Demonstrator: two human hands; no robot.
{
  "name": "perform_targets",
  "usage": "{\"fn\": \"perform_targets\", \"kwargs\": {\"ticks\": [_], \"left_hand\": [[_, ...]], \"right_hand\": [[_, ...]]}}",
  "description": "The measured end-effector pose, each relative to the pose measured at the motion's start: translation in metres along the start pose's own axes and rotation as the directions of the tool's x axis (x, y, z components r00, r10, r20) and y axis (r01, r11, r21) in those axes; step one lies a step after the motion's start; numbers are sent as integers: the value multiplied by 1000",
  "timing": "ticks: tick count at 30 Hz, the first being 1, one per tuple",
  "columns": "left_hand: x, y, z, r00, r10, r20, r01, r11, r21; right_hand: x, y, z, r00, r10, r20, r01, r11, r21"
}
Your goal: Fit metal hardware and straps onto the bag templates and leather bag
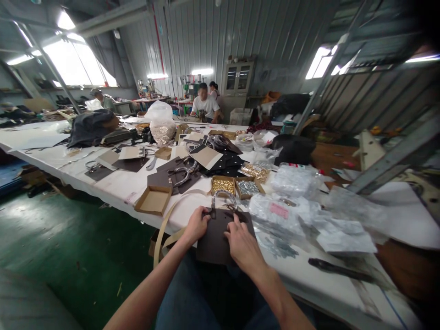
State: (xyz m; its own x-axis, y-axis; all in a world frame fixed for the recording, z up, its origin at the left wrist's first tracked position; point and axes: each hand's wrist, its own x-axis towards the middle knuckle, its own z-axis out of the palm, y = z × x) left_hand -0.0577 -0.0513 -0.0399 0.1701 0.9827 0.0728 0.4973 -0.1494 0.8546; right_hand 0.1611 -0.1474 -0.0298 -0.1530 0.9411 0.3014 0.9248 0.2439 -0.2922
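A dark brown panel (215, 240) with a curved handle (224, 193) at its top lies at the table's near edge, partly over my lap. My left hand (197, 224) is closed on the panel's upper left edge, beside the handle's left end. With its index finger stretched toward the handle's right end, my right hand (240, 240) rests on the panel; its other fingers are curled. Just beyond the handle stand a small box of gold-coloured pieces (222, 185) and a box of silver-coloured pieces (247, 187).
An empty cardboard tray (153, 200) sits left of the panel, near a beige strap (165, 229). Clear plastic bags (285, 208) and a dark long tool (340, 269) lie to the right. More panels (180, 174) are farther back. A person (205, 104) sits across the table.
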Motion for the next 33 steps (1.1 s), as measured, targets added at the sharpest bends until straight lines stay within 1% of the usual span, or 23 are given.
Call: {"fn": "perform_targets", "kwargs": {"ticks": [3,5,7,9,10,12,13,14,18,20,22,24,26,29,31,33], "left_hand": [[-5,-1,-3,997,-71,34,70,997,11],[-9,1,-3,989,-130,64,129,991,19],[-12,5,-1,984,-156,86,154,988,28],[-13,9,2,986,-134,102,130,991,42],[-13,11,2,988,-109,105,105,993,48],[-13,12,1,994,-39,98,35,998,47],[-13,12,0,996,-7,91,3,999,39],[-14,12,-1,996,19,86,-22,999,28],[-21,10,-5,995,65,77,-64,998,-27],[-25,11,-3,995,78,58,-75,995,-59],[-28,12,-1,997,77,18,-75,993,-87],[-29,12,1,999,52,-17,-53,993,-110],[-28,10,2,999,19,-31,-23,991,-132],[-26,6,3,1000,-3,-23,-1,986,-166],[-26,5,4,1000,-2,-14,0,981,-192],[-28,7,4,1000,3,-9,-5,975,-222]], "right_hand": [[1,5,6,988,87,-127,-58,974,217],[6,7,8,960,197,-200,-112,921,372],[15,9,8,921,315,-228,-168,850,499],[27,13,6,893,405,-197,-199,747,635],[33,16,6,888,429,-164,-200,683,702],[42,24,4,898,431,-93,-193,574,796],[46,29,4,906,419,-66,-193,546,816],[49,35,3,913,405,-47,-197,537,820],[57,51,0,931,365,11,-218,533,818],[60,54,-4,945,325,31,-217,556,802],[62,57,-10,966,255,43,-199,629,752],[62,59,-16,983,174,53,-163,712,683],[60,62,-22,993,93,73,-119,764,634],[57,67,-26,994,6,108,-73,770,633],[55,69,-26,992,-9,129,-76,765,640],[54,69,-25,991,2,137,-90,766,636]]}}
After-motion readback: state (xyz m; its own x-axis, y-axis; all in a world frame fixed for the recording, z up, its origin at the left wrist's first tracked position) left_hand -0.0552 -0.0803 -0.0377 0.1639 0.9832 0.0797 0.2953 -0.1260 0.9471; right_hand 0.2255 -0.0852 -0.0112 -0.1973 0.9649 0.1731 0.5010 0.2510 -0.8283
